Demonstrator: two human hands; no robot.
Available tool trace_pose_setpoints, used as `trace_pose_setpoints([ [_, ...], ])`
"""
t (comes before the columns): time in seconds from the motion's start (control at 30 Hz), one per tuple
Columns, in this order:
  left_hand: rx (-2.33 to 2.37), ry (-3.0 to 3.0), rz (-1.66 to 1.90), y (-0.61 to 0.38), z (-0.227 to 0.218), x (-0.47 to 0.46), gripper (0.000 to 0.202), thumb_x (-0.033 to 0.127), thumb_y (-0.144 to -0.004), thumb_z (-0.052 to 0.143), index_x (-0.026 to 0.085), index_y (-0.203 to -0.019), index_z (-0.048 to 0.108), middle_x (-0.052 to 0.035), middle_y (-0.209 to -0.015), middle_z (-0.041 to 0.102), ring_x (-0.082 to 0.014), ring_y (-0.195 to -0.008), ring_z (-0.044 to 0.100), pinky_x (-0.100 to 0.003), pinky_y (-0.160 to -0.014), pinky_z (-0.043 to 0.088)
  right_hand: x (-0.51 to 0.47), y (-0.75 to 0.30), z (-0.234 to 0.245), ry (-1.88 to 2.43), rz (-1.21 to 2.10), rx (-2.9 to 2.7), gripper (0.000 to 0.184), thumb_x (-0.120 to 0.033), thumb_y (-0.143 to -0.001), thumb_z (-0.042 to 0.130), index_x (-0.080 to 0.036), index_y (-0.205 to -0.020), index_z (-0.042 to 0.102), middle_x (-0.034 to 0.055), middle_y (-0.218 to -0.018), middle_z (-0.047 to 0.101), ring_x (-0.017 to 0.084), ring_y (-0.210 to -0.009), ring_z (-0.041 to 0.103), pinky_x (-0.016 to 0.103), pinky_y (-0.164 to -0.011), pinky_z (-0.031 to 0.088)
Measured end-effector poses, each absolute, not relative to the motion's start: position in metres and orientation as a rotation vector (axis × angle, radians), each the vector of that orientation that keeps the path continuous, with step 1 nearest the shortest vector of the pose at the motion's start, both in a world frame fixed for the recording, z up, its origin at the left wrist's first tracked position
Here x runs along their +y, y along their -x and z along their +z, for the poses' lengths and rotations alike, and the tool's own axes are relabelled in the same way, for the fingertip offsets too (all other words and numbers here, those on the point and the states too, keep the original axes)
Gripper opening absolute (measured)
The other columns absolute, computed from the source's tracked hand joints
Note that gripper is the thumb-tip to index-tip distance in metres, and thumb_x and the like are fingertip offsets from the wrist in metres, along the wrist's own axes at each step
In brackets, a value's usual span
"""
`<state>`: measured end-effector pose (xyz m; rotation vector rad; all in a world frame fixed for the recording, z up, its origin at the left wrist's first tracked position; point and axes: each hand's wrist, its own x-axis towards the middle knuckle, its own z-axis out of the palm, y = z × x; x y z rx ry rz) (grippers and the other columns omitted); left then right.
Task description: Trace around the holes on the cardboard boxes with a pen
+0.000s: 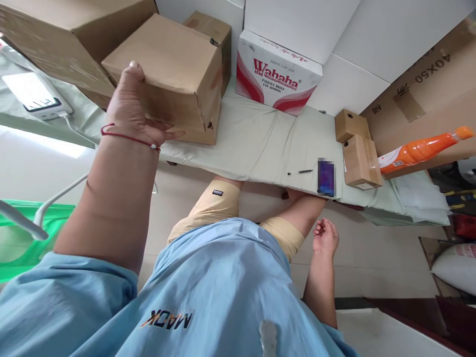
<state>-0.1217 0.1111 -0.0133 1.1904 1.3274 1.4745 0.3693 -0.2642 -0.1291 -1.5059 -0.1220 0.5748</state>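
My left hand (130, 106) rests against the near side of a plain brown cardboard box (174, 64) on the cloth-covered table (256, 144), thumb on its top edge and fingers pressed along its lower side. A red string bracelet circles that wrist. My right hand (325, 237) hangs below the table edge beside my knee, fingers loosely curled, with nothing in it. A black pen (300, 172) and a phone (326, 177) lie near the table's front edge above that hand.
A larger brown box (55, 34) sits far left, another behind. A red-and-white Wahaha water carton (277, 74) stands at the back. Two small boxes (359, 153) and an orange bottle (420, 150) lie at right. A white power strip (35, 96) is at left.
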Motion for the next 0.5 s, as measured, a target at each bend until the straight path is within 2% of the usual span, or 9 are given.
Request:
trace_pose_setpoints([
  [0.1,1.164,-0.884,1.295,0.104,0.001,0.090,0.065,0.064,-0.099,0.063,0.025,-0.142,0.034,-0.0088,-0.140,0.053,-0.0291,-0.126,0.062,-0.073,-0.102,0.054,-0.265,-0.372,-0.128,1.512,0.579,-0.140,0.042,-0.039,-0.058,0.086,-0.018,-0.087,0.064,-0.0039,-0.068,0.067,0.006,-0.052,0.052,0.016,-0.046,0.037],
  [0.17,1.132,-0.817,1.334,0.083,0.011,0.057,0.055,0.055,-0.104,0.053,0.022,-0.143,0.031,-0.0102,-0.141,0.049,-0.0277,-0.127,0.061,-0.070,-0.103,0.052,-0.266,-0.373,-0.126,1.514,0.571,-0.154,0.041,-0.040,-0.062,0.086,-0.019,-0.087,0.063,-0.0048,-0.069,0.067,0.006,-0.053,0.052,0.016,-0.047,0.038],
  [0.27,0.911,-0.543,1.436,0.046,0.021,-0.017,0.059,0.056,-0.092,0.065,0.024,-0.137,0.045,-0.0066,-0.130,0.061,-0.0261,-0.114,0.068,-0.060,-0.104,0.059,-0.264,-0.369,-0.125,1.514,0.578,-0.172,0.040,-0.042,-0.065,0.087,-0.020,-0.087,0.061,-0.0059,-0.069,0.065,0.006,-0.052,0.052,0.016,-0.047,0.037],
  [0.3,0.843,-0.438,1.397,0.035,0.020,-0.043,0.059,0.057,-0.088,0.068,0.023,-0.132,0.050,-0.0072,-0.122,0.066,-0.0258,-0.107,0.070,-0.055,-0.099,0.063,-0.263,-0.366,-0.125,1.513,0.591,-0.180,0.040,-0.042,-0.066,0.087,-0.020,-0.087,0.061,-0.0060,-0.068,0.065,0.006,-0.052,0.052,0.016,-0.046,0.036],
  [0.4,0.672,-0.288,1.084,0.013,0.006,-0.109,0.054,0.056,-0.091,0.062,0.022,-0.132,0.060,-0.0082,-0.110,0.076,-0.0268,-0.094,0.074,-0.040,-0.074,0.067,-0.258,-0.352,-0.126,1.505,0.651,-0.209,0.042,-0.045,-0.068,0.089,-0.020,-0.087,0.061,-0.0060,-0.068,0.065,0.006,-0.050,0.051,0.017,-0.045,0.035],
  [0.43,0.650,-0.216,0.978,0.009,-0.003,-0.124,0.052,0.054,-0.088,0.064,0.021,-0.128,0.061,-0.0077,-0.105,0.078,-0.0278,-0.089,0.075,-0.040,-0.069,0.067,-0.256,-0.347,-0.126,1.499,0.673,-0.220,0.043,-0.045,-0.067,0.090,-0.020,-0.087,0.060,-0.0061,-0.068,0.065,0.006,-0.050,0.051,0.017,-0.045,0.035],
  [0.5,0.673,-0.066,0.792,0.005,-0.023,-0.144,0.051,0.050,-0.084,0.068,0.018,-0.122,0.062,-0.0074,-0.093,0.078,-0.0269,-0.080,0.076,-0.040,-0.067,0.067,-0.250,-0.335,-0.126,1.484,0.715,-0.239,0.045,-0.047,-0.066,0.091,-0.020,-0.086,0.060,-0.0060,-0.068,0.065,0.006,-0.050,0.051,0.017,-0.045,0.035],
])
